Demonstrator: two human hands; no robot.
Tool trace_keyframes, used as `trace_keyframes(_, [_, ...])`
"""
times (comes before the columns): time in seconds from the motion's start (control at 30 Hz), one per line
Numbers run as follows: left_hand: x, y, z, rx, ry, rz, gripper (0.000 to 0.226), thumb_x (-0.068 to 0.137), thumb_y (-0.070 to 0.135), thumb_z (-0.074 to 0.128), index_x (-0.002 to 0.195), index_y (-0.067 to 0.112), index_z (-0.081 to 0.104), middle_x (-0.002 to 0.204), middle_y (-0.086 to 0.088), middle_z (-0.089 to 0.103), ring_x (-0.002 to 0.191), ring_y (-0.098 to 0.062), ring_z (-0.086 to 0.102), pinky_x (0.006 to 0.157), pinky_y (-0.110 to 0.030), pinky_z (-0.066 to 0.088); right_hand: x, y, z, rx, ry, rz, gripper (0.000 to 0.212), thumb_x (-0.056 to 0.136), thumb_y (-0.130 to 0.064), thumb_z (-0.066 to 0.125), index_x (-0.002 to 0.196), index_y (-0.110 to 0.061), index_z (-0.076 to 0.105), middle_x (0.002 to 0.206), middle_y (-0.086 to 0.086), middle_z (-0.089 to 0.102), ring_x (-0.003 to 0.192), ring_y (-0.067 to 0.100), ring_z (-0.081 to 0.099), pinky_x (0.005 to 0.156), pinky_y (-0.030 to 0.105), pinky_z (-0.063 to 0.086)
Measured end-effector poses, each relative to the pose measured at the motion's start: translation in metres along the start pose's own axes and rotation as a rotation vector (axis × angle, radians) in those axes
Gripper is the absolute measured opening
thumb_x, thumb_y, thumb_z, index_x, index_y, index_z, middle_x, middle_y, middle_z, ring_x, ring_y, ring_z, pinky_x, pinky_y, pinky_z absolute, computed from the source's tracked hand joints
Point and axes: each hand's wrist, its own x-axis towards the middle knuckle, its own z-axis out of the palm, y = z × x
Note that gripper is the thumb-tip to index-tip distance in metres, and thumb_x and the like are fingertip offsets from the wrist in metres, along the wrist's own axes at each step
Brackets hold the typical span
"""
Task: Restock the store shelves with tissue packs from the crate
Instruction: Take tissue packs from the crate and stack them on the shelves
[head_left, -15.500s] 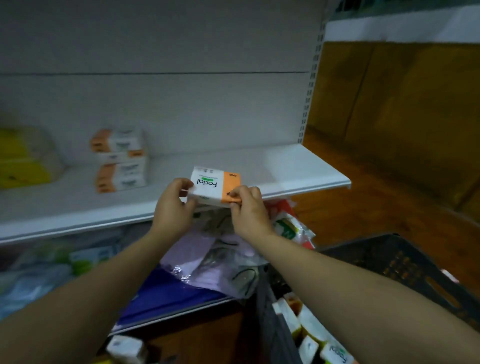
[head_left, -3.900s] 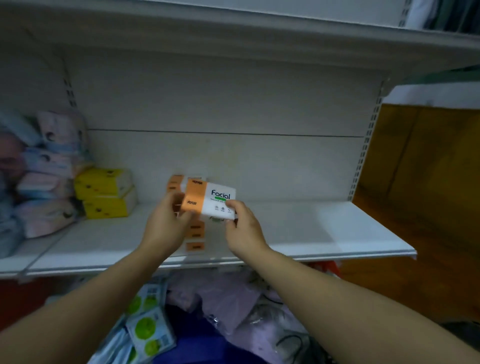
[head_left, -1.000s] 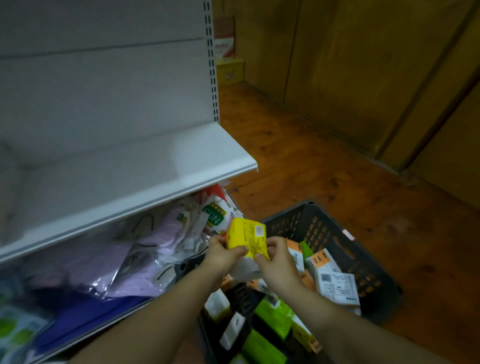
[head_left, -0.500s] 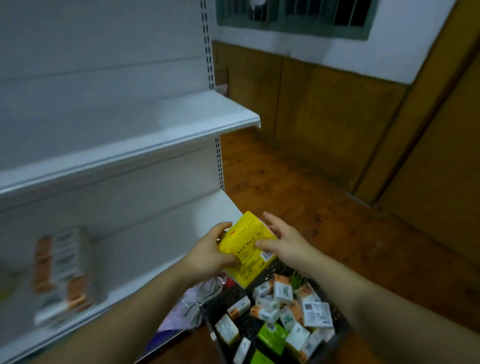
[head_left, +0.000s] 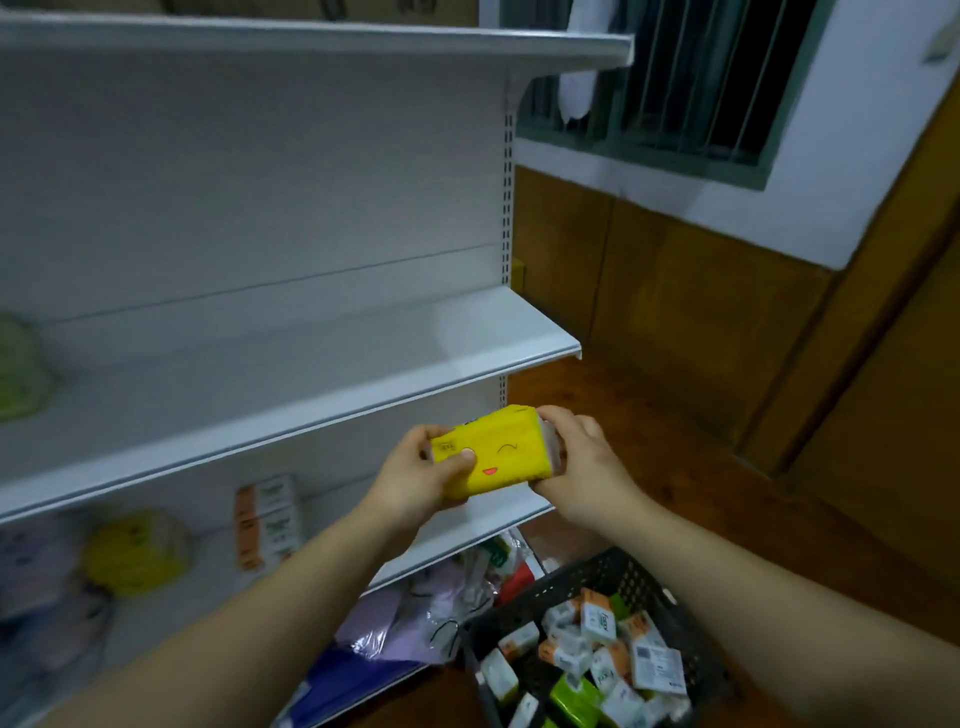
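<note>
**DESK:** What does the head camera show, taking the crate as the marker?

**ME:** The black crate (head_left: 571, 584) sits on the wooden floor (head_left: 675, 467), with many small packs in it, white-and-orange and green. Above it and slightly to its left, I hold one yellow tissue pack (head_left: 493, 452) in both hands, clear of the crate and in front of the white shelving. My left hand (head_left: 415, 480) clamps the pack's left end, thumb pressed on the printed face and fingers curled beneath. My right hand (head_left: 584, 457) is wrapped round the other end. Neither hand is free.

**DESK:** What has just changed?

**ME:** A second ago the pack was low, just over the crate's rim. Half a second ago it was tilted, with its barcode side toward me. Now it rides higher above the crate, lying level, its smiling face turned to me.

**DESK:** And what does that mean for the job?

**ME:** I read it as picked and squared up, with shelving the step in hand. The bare middle shelf (head_left: 260, 384) runs higher up and left of the crate. The lower shelf (head_left: 483, 525) lies just above and left of the crate. On it stands a stack of orange-and-white packs (head_left: 267, 519). Farther left again there is a blurred yellow bundle (head_left: 135, 551), probably this pack's match. The crate is still well filled, so the restocking looks far from finished.
</note>
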Motion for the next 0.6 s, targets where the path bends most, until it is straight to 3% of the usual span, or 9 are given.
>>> trace_keyframes(0.13, [-0.04, 0.014, -0.026, 0.054, 0.166, 0.123, 0.031, 0.076, 0.001, 0.072, 0.087, 0.024, 0.053, 0.091, -0.005, 0.057, 0.081, -0.026, 0.055, 0.078, -0.046, 0.051, -0.016, -0.038, 0.006, 0.098, -0.165, -0.059, 0.084, 0.076, -0.02, 0.075, 0.144, -0.034, 0.026, 0.137, -0.002, 0.032, 0.118, 0.018, 0.044, 0.093, 0.032, 0.045])
trace_keyframes(0.23, [-0.073, 0.023, -0.048, 0.08, 0.25, 0.14, 0.029, 0.064, 0.014, 0.078, 0.08, 0.027, 0.057, 0.088, -0.008, 0.06, 0.078, -0.026, 0.057, 0.077, -0.05, 0.052, -0.028, -0.063, 0.015, 0.129, -0.177, -0.137, 0.069, 0.085, -0.024, 0.068, 0.143, -0.028, 0.031, 0.142, 0.002, 0.034, 0.112, 0.011, 0.038, 0.088, 0.026, 0.038])
trace_keyframes(0.33, [-0.103, 0.029, -0.069, 0.063, 0.329, 0.159, 0.015, 0.08, 0.022, 0.07, 0.074, 0.024, 0.057, 0.082, -0.005, 0.058, 0.074, -0.024, 0.055, 0.074, -0.045, 0.05, -0.04, -0.088, 0.026, 0.13, -0.169, -0.201, 0.058, 0.088, -0.021, 0.065, 0.138, -0.024, 0.038, 0.14, 0.004, 0.039, 0.107, 0.011, 0.039, 0.083, 0.022, 0.034])
trace_keyframes(0.4, [-0.123, 0.03, -0.086, 0.038, 0.382, 0.165, 0.019, 0.092, 0.018, 0.056, 0.074, 0.019, 0.05, 0.076, -0.003, 0.052, 0.068, -0.021, 0.051, 0.072, -0.041, 0.047, -0.05, -0.104, 0.037, 0.116, -0.186, -0.239, 0.055, 0.086, -0.02, 0.066, 0.135, -0.025, 0.041, 0.138, 0.004, 0.039, 0.103, 0.013, 0.042, 0.081, 0.021, 0.034])
trace_keyframes(0.5, [-0.149, 0.028, -0.117, 0.06, 0.423, 0.204, 0.017, 0.092, 0.008, 0.054, 0.082, 0.021, 0.047, 0.088, 0.001, 0.051, 0.071, -0.017, 0.052, 0.066, -0.037, 0.047, -0.067, -0.129, 0.061, 0.099, -0.224, -0.284, 0.053, 0.084, -0.024, 0.068, 0.13, -0.025, 0.043, 0.137, 0.003, 0.036, 0.1, 0.013, 0.042, 0.083, 0.023, 0.035])
trace_keyframes(0.6, [-0.175, 0.021, -0.156, 0.078, 0.472, 0.188, 0.03, 0.088, 0.004, 0.059, 0.111, 0.019, 0.047, 0.11, 0.0, 0.053, 0.089, -0.02, 0.058, 0.066, -0.037, 0.051, -0.084, -0.154, 0.095, 0.113, -0.24, -0.294, 0.049, 0.086, -0.034, 0.066, 0.127, -0.023, 0.043, 0.134, 0.004, 0.034, 0.103, 0.016, 0.045, 0.088, 0.025, 0.037])
